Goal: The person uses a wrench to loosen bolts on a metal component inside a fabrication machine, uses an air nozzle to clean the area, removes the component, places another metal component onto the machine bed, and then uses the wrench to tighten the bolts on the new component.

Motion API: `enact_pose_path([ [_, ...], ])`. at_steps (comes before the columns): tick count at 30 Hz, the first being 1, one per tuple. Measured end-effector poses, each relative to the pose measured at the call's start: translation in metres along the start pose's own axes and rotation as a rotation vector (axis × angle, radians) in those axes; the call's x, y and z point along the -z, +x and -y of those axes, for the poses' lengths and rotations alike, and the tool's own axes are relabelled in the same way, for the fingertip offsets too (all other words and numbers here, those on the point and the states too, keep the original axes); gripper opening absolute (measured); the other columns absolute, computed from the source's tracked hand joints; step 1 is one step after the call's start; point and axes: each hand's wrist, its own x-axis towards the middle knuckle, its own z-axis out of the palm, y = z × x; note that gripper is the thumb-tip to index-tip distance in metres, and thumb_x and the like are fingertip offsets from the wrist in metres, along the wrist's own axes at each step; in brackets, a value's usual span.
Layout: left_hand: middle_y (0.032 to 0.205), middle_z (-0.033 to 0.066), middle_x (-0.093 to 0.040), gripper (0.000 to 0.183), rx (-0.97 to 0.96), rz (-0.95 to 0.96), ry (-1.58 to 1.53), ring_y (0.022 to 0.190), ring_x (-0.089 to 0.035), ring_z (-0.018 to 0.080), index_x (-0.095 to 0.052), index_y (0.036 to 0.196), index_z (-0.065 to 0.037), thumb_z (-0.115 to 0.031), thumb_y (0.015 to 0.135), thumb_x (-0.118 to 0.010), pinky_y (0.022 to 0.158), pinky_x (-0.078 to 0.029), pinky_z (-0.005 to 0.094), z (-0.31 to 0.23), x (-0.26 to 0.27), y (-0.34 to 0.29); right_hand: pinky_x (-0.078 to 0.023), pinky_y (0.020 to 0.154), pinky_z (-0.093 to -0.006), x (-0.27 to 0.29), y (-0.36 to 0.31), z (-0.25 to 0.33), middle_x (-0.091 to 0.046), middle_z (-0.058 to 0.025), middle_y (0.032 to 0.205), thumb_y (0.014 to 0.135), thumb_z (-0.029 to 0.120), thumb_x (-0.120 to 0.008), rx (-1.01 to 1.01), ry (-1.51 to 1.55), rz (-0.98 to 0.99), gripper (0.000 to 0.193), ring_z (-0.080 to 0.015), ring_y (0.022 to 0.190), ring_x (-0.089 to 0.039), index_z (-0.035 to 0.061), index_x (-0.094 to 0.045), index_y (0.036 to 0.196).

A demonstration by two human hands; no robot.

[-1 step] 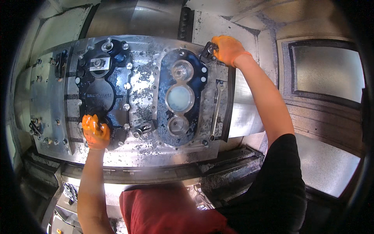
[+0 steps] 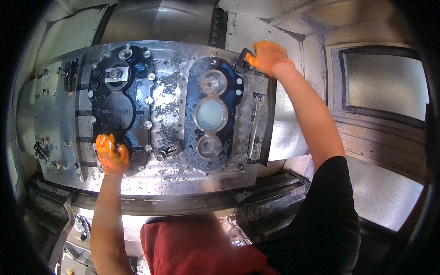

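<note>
My left hand [image 2: 112,155], in an orange glove, is curled over the lower end of a dark cast metal housing [image 2: 116,110]. Its fingers are bent, and what they grip is hidden beneath them. Over at the far right corner of the metal plate, my right hand [image 2: 271,57], gloved the same way, has its fingers closed on a dark clamp block [image 2: 242,60]. Between the hands, a second housing [image 2: 192,137] shows three round bores; milky liquid stands in the middle one. A bolted strap clamp [image 2: 117,74] presses on the upper part of the left housing.
A combination wrench [image 2: 254,130] lies along the right side of the fixture plate [image 2: 167,176]. A loose slotted clamp [image 2: 169,151] rests between the housings. Dark metal chips are scattered over the plate. At far left is a bolted plate [image 2: 55,119]; a windowed panel [image 2: 387,85] stands right.
My right hand's fingers have shifted slightly over the clamp block, covering the bolt there. My left hand stays in place.
</note>
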Motion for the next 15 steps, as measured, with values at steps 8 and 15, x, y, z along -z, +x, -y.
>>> enact_pose_path([
  [8,0.119,0.0233,-0.050,0.045,0.019,0.096,0.011,0.113,-0.047,0.0465,-0.044,0.121,0.005,-0.008,0.081,-0.058,0.098,-0.037,0.0546,0.009,0.000,-0.014,-0.048,0.085,-0.0436,0.009,-0.004,-0.002,-0.066,-0.0187,0.100,0.092,0.042,-0.047,0.023,0.055,0.066,0.043,-0.0365,0.097,-0.062,0.0040,-0.067,0.096],
  [15,0.109,0.0214,-0.050,0.036,0.008,0.044,0.017,0.103,-0.050,0.0439,-0.055,0.107,0.006,-0.001,0.072,-0.059,0.094,-0.041,0.0520,-0.002,0.002,0.001,-0.049,0.083,-0.0437,0.002,-0.004,-0.014,-0.067,-0.0183,0.099,0.091,0.040,-0.049,0.075,0.007,0.084,0.041,-0.0358,0.096,-0.063,0.0047,-0.069,0.095],
])
